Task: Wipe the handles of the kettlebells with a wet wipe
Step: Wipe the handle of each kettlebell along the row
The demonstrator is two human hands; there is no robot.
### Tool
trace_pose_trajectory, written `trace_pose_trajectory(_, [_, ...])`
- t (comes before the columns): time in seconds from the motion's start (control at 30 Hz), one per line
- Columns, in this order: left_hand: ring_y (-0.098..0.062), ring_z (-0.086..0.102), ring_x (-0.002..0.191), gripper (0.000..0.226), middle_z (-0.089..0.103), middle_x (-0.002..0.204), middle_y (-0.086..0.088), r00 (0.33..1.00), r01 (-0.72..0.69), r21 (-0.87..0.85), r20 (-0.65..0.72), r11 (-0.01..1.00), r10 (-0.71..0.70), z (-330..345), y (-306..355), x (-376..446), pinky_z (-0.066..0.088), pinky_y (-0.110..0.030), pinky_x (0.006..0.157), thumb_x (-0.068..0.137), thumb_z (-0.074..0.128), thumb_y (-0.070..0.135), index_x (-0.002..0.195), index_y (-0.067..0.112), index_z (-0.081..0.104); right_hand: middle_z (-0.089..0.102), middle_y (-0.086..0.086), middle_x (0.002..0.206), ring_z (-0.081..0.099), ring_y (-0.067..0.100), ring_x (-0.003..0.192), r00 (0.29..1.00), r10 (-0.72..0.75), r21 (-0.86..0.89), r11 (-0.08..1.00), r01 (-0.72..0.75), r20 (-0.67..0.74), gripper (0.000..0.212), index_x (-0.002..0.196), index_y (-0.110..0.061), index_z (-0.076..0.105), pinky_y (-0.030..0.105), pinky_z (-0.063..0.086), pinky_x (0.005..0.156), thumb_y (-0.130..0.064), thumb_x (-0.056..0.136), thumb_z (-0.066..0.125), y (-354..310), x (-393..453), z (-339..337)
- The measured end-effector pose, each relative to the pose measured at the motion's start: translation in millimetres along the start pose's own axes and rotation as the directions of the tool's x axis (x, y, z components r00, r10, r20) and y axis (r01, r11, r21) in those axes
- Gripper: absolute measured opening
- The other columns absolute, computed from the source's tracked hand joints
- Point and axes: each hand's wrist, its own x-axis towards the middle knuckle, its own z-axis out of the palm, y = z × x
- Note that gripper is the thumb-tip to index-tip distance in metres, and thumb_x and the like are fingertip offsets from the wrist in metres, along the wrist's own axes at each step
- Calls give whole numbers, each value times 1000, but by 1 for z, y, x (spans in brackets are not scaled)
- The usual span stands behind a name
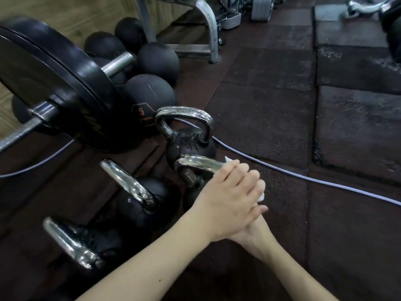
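Several black kettlebells with chrome handles stand in a row on the floor. My left hand [230, 192] reaches across from the lower left and curls over the right end of the second kettlebell's handle [193, 162], gripping a white wet wipe [261, 197] against it. A corner of the wipe also pokes out above my fingers. My right hand [257, 230] lies beneath the left one and is mostly hidden; only its wrist and a few fingertips show. The far kettlebell [184, 114], the third kettlebell [130, 185] and the nearest kettlebell [69, 240] are untouched.
A loaded barbell with big black plates [54, 83] sits to the left, with medicine balls [149, 92] behind it. A pale cable [303, 177] runs across the dark rubber floor tiles [271, 105]. A metal rack leg [211, 33] stands at the back.
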Motion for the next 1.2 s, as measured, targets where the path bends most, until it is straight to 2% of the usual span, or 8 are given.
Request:
trace_pose_trajectory(0.17, [-25,55,125,48,62,130,4,944,288,-216,-103,933,-315,-5,-35,-14,34,-42,115,104,39,51,135,25,64,48,-37,135,48,-13,129,987,28,174,985,0,-161,125,149,-43,30,13,43,100,-39,48,104,2,2,-1])
trace_pose_trajectory(0.37, [2,48,126,22,53,128,21,456,530,-845,223,62,-862,1,-39,-35,39,-36,115,111,27,48,114,58,47,40,-44,130,44,-13,130,990,27,157,988,-4,-141,131,150,-47,24,24,41,105,-45,46,104,1,-1,-3])
trace_pose_trajectory(0.6, [-30,46,140,51,58,139,-4,938,309,-251,-82,918,-338,-16,-5,-15,24,-50,125,105,41,48,138,14,60,48,-29,134,51,-9,126,986,-49,72,996,61,-159,117,151,-31,35,16,49,100,-46,55,100,-4,4,-6])
trace_pose_trajectory(0.7, [-29,49,140,60,60,140,-5,995,104,-43,3,994,-104,-6,5,-9,21,-45,127,102,44,57,138,14,62,48,-33,114,50,-17,115,994,-64,13,998,65,-93,58,119,-47,44,10,44,104,-22,86,84,-1,3,-5])
trace_pose_trajectory(0.83, [-29,59,121,49,67,125,-3,978,159,-192,-106,968,-181,-10,-27,-6,37,-43,114,105,42,51,128,16,69,48,-28,134,49,-18,124,987,-10,133,991,31,-159,110,139,-35,37,8,45,100,-31,52,105,0,5,-4])
trace_pose_trajectory(0.93, [-16,56,92,54,62,95,9,787,525,-488,-33,697,-616,3,-65,-24,43,-39,87,108,27,55,98,24,70,48,-31,135,43,-25,123,989,28,210,978,3,-144,125,145,-35,29,0,42,92,-32,46,106,-3,2,-5])
trace_pose_trajectory(1.03, [-16,57,87,65,60,82,7,345,619,-783,343,-63,-874,16,-64,-38,46,-35,88,110,19,55,92,15,68,42,-40,133,41,-21,127,990,11,179,984,14,-139,126,148,-40,26,10,41,97,-43,48,104,-1,-1,-9])
trace_pose_trajectory(1.2, [9,54,118,43,60,120,28,334,484,-874,216,-29,-918,15,-25,-33,38,-15,100,111,27,46,145,28,48,41,-39,137,44,-11,133,991,-12,187,982,36,-131,127,150,-39,27,21,42,108,-39,50,104,0,2,-8])
